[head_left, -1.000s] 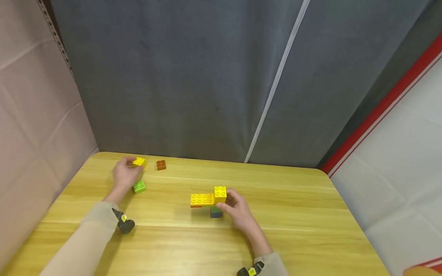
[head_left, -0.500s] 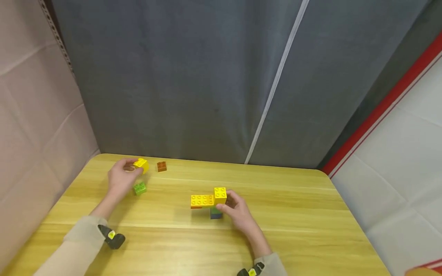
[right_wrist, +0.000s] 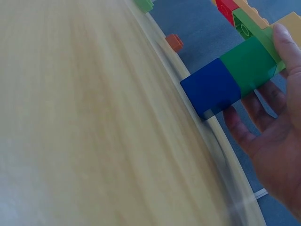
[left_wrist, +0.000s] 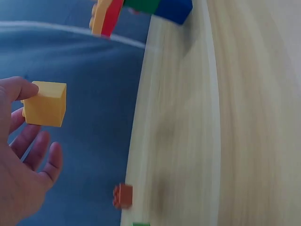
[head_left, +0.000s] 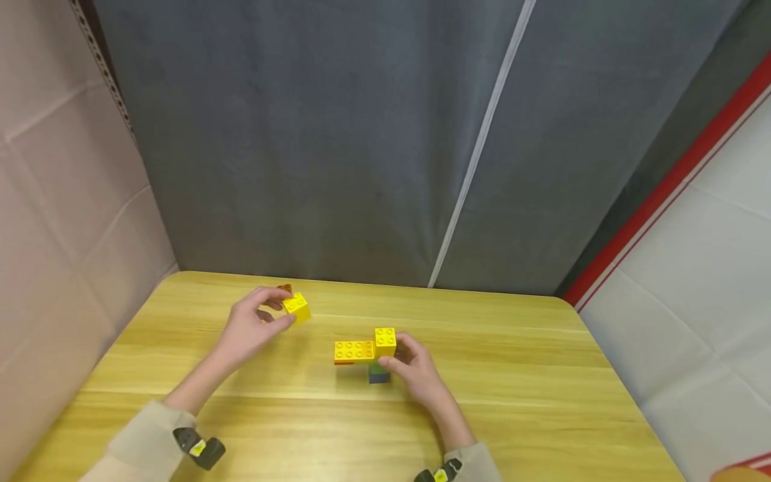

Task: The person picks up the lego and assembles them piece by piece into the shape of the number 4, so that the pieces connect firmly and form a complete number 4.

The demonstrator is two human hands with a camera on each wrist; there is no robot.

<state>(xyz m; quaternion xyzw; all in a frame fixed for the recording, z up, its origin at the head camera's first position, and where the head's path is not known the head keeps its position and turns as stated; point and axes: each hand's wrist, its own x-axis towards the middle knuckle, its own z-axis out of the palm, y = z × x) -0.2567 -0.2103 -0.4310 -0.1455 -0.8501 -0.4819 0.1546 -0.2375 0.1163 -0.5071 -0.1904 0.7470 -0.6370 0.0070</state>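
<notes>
My left hand (head_left: 249, 326) pinches a yellow toy brick (head_left: 298, 308) between thumb and fingers, raised above the table; the left wrist view shows the same yellow brick (left_wrist: 45, 104) with its studs toward the palm. On the right, my right hand (head_left: 420, 373) grips a stack of bricks from its right side. A blue brick (right_wrist: 210, 88) forms the bottom, below a green brick (right_wrist: 249, 64) and a light green one (right_wrist: 257, 35). A long yellow brick (head_left: 353, 351) juts out left over a red brick (right_wrist: 227, 9). A square yellow brick (head_left: 385, 340) tops the stack.
Near the table's back edge lies a small brown-orange brick (right_wrist: 174, 43), partly hidden by my left hand in the head view. A light green brick (right_wrist: 144, 4) lies on the table (head_left: 512, 402). Behind the table hangs a grey curtain (head_left: 301, 147).
My left hand has lifted the yellow brick and carried it right, toward the stack, now covering the light green brick in the head view. My right hand and the stack have hardly moved.
</notes>
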